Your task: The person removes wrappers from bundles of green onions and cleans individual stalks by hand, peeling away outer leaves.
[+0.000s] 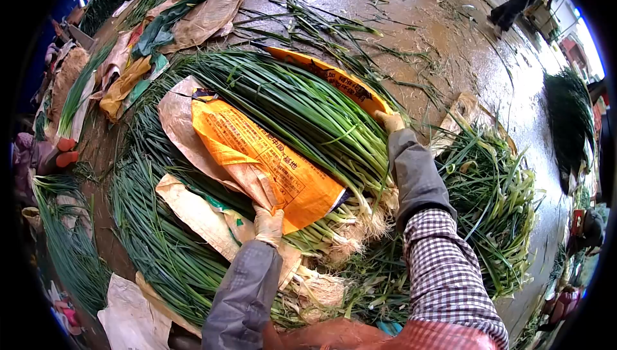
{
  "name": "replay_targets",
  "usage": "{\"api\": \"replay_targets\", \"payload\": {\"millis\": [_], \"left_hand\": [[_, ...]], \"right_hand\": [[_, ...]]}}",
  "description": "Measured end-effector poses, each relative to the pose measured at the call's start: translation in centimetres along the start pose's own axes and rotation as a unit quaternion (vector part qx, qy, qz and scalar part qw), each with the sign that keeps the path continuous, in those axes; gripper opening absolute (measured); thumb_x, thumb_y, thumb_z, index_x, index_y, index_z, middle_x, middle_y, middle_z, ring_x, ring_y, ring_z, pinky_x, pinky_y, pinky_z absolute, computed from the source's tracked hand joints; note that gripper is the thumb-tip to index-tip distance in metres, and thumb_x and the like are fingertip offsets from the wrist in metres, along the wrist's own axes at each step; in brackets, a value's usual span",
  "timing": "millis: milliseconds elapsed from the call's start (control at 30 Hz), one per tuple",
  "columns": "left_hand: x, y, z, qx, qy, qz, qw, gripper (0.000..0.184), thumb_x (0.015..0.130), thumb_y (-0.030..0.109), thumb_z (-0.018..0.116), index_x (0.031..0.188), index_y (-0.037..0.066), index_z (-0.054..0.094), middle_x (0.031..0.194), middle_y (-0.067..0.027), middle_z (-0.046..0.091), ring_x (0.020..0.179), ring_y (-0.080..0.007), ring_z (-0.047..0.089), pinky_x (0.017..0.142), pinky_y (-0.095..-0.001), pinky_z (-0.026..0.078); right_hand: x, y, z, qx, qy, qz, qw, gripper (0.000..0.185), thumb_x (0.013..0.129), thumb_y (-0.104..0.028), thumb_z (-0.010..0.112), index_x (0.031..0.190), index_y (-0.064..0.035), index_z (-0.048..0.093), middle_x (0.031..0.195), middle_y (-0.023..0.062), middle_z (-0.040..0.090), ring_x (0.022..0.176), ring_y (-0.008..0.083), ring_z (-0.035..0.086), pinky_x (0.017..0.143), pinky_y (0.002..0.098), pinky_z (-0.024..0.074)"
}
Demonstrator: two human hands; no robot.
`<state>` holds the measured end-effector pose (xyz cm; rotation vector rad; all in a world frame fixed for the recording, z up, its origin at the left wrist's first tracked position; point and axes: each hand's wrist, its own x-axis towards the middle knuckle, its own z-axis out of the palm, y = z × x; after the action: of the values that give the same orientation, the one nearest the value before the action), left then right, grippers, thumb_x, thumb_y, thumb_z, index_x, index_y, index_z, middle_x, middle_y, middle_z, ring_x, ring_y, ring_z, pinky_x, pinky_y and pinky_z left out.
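Note:
A thick bundle of green onions (pixel 302 102) lies in the middle, its white rooted ends (pixel 366 218) toward me on the right. An orange printed woven sack (pixel 276 163) is wrapped partly around the bundle, with its far edge showing behind the leaves. My left hand (pixel 268 224), in what looks like a pale glove, is closed on the sack's near edge. At the far edge, beside the stalks, my right hand (pixel 391 122) grips the same sack; its fingertips are partly hidden. Under the near side lie more green onions (pixel 160 234) and a beige sack strip (pixel 199 205).
Loose trimmed leaves (pixel 482 202) are heaped to the right. Crumpled sacks (pixel 202 22) lie at the back left, and a white sack (pixel 132 314) at the near left. A person's legs (pixel 514 6) show at the far right on the wet floor (pixel 424 22).

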<state>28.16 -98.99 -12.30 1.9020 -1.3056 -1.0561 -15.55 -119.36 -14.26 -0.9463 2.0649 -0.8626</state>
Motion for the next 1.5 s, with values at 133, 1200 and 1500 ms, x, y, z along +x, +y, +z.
{"api": "replay_targets", "payload": {"millis": [133, 1200, 1500], "left_hand": [[0.0, 1.5, -0.2, -0.055, 0.003, 0.018, 0.998, 0.07, 0.074, 0.013, 0.064, 0.134, 0.001, 0.029, 0.114, -0.0212, 0.058, 0.1, -0.0368, 0.058, 0.086, -0.0384, 0.045], [-19.3, 10.4, -22.8, 0.153, -0.003, 0.051, 0.987, 0.063, 0.081, 0.007, 0.049, 0.141, 0.007, 0.032, 0.083, -0.0227, 0.063, 0.061, -0.037, 0.058, 0.059, -0.0388, 0.046], [-29.2, 5.1, -28.5, -0.278, 0.091, -0.005, 0.956, 0.041, 0.083, 0.013, 0.049, 0.117, -0.008, 0.041, 0.094, -0.0228, 0.064, 0.062, -0.0254, 0.066, 0.058, -0.029, 0.056]], "right_hand": [[-3.5, -1.3, 0.9, 0.044, 0.003, -0.114, 0.993, 0.031, 0.077, -0.023, 0.071, 0.097, -0.0006, 0.064, 0.083, 0.0066, 0.065, 0.076, 0.0171, 0.058, 0.072, 0.0298, 0.044], [-40.3, -22.4, 4.0, 0.207, -0.1, -0.407, 0.884, 0.01, 0.078, -0.004, 0.07, 0.076, 0.0012, 0.061, 0.061, 0.0015, 0.051, 0.058, 0.0096, 0.046, 0.055, 0.0254, 0.0378], [-48.1, -21.1, 8.0, 0.187, -0.179, -0.465, 0.846, 0.013, 0.073, -0.005, 0.074, 0.072, -0.002, 0.062, 0.068, 0.0079, 0.055, 0.059, 0.0189, 0.053, 0.055, 0.0297, 0.0402]]}}
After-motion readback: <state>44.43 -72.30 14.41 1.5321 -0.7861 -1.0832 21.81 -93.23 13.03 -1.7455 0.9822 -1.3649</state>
